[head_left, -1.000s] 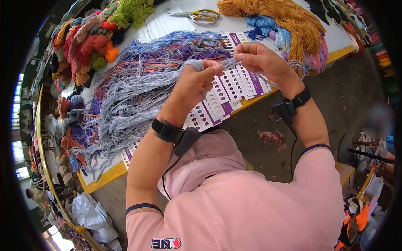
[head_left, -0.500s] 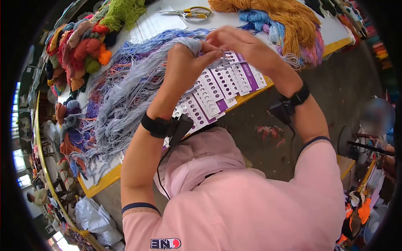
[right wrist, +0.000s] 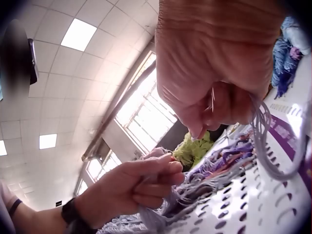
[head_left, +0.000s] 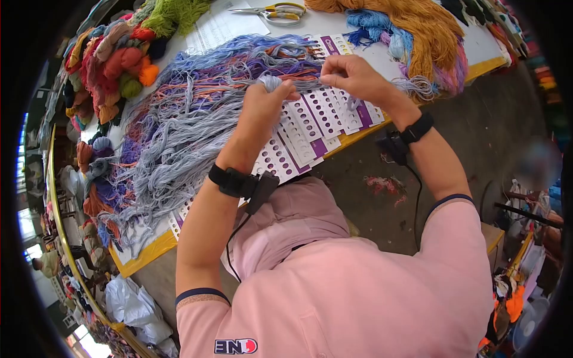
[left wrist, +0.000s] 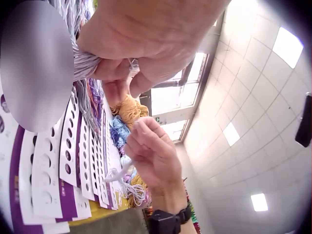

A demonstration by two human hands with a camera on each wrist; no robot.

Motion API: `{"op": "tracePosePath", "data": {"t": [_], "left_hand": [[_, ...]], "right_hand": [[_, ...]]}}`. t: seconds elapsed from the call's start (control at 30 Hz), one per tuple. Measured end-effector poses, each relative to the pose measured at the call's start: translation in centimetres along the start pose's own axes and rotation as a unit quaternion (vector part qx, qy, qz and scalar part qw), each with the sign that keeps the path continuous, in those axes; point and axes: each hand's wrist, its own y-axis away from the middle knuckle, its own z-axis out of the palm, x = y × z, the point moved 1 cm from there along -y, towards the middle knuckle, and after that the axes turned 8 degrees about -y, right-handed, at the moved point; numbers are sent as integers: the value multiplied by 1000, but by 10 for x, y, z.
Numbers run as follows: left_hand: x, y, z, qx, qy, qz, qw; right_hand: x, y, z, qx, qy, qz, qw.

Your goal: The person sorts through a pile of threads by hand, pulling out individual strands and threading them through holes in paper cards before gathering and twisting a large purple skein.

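My left hand (head_left: 258, 110) grips a bunch of pale grey-blue yarn (head_left: 270, 82), which bulges over the thumb side of the fist. To its right, a short gap away, my right hand (head_left: 360, 79) is curled with thumb and fingertips together. A loop of the same grey yarn (right wrist: 276, 165) hangs from the right hand's curled fingers in the right wrist view. Under both hands lie white and purple cards with rows of round holes (head_left: 298, 122). Long grey, violet and orange strands (head_left: 179, 128) run from the cards across the table toward the left.
Yellow-handled scissors (head_left: 277, 13) lie at the back on the table near printed paper (head_left: 230, 27). Multicoloured skeins (head_left: 113, 65) are heaped at the left. Mustard yarn (head_left: 418, 36) and blue yarn (head_left: 376, 30) lie at the right, by the yellow-taped table edge (head_left: 486, 67).
One second ago strands stretched between my nearly touching hands. Half a second ago the right hand was blurred above the left; now it stands apart, further right, and the left hand has lowered slightly.
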Motion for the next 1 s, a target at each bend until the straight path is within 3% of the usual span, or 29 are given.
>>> {"op": "tracePosePath", "data": {"t": [0.1, 0.23, 0.33, 0.43, 0.83, 0.9, 1.0], "left_hand": [[-10, -2, 4, -39, 69, -146, 986], [-9, -14, 11, -80, 103, -166, 977], [-5, -11, 18, -41, 79, -139, 986], [-23, -27, 17, -103, 103, -172, 974], [-29, -19, 36, 1, 24, -90, 996], [-40, -28, 40, 36, -81, -54, 995], [-44, -43, 29, 45, -324, 42, 944]], "right_hand": [[18, 1, 12, 6, 21, -8, 1000], [23, 0, 18, 7, 76, 1, 997], [22, -2, 22, 15, 101, -1, 995], [23, -2, 24, 25, 101, -3, 995], [20, 0, 29, 25, 167, -46, 985], [17, 0, 29, 16, 181, -31, 983], [16, -4, 26, 11, 23, 65, 998]]}}
